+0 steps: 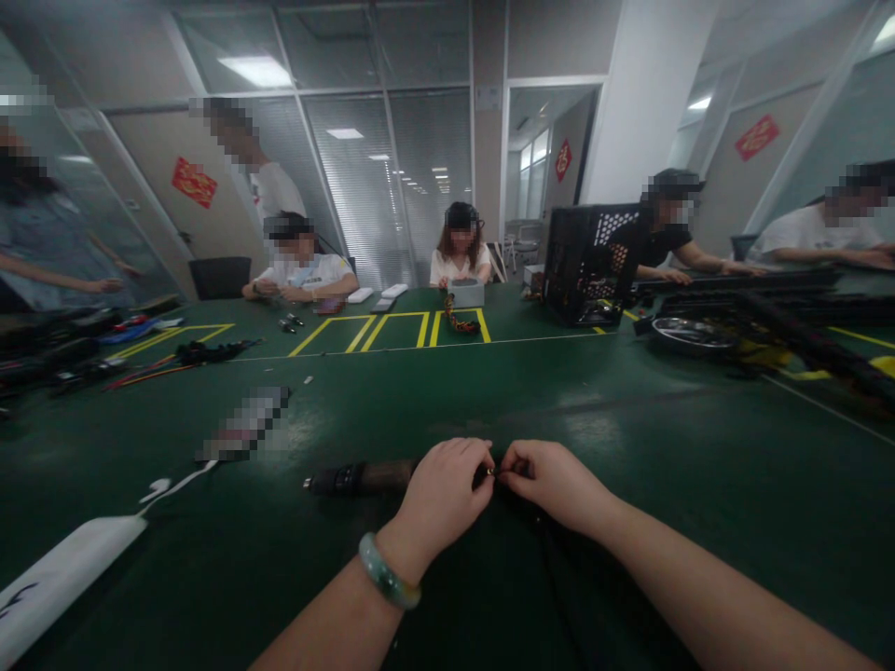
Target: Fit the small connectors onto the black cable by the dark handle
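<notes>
1 small dark piece [493, 473] sits pinched in a narrow grip between the fingertips [486, 449] of the left hand [447, 494] and the right hand [552, 480], near the front edge of the green worktop [706, 466]. Left to right along that edge lie 1 white strip [62, 578] with unreadable dark marks, 1 pixelated item [244, 424], and 1 black-and-brown cylinder [356, 477] just beside the left hand, which wears 1 green bangle [388, 570]. 1 black cable [552, 578] runs below the right hand. Beyond the worktop are 6 co-workers [458, 266] and 3 red door signs [194, 182].
</notes>
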### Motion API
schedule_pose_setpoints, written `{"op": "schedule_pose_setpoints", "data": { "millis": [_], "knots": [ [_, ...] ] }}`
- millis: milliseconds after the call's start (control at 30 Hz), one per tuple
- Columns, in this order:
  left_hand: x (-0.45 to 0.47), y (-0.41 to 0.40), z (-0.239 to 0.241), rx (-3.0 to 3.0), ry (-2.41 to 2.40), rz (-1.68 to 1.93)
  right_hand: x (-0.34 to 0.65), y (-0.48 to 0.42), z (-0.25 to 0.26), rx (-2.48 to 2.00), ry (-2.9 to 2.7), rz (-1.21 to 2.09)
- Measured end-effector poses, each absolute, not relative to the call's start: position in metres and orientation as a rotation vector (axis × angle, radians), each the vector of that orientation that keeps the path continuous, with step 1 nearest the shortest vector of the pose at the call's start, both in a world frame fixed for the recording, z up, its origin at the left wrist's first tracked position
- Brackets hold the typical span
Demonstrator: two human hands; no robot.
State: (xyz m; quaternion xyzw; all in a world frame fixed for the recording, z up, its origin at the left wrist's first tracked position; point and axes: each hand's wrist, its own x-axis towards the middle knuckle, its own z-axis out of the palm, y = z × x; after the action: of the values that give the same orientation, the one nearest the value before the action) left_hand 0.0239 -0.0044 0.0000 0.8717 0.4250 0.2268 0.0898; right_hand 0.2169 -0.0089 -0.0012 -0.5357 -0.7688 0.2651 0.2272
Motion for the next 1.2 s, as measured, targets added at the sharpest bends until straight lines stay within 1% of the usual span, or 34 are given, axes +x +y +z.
{"op": "schedule_pose_setpoints", "data": {
  "millis": [867, 1200],
  "knots": [
    [0.0249, -0.0052, 0.0006, 2.674, 1.200, 0.677, 0.2173, -0.0076, -0.0011, -1.491, -2.146, 0.702],
    [0.0245, -0.0019, -0.0053, 2.605, 1.299, 0.682, 0.2176, -0.0074, -0.0029, -1.502, -2.113, 0.704]
  ]
}}
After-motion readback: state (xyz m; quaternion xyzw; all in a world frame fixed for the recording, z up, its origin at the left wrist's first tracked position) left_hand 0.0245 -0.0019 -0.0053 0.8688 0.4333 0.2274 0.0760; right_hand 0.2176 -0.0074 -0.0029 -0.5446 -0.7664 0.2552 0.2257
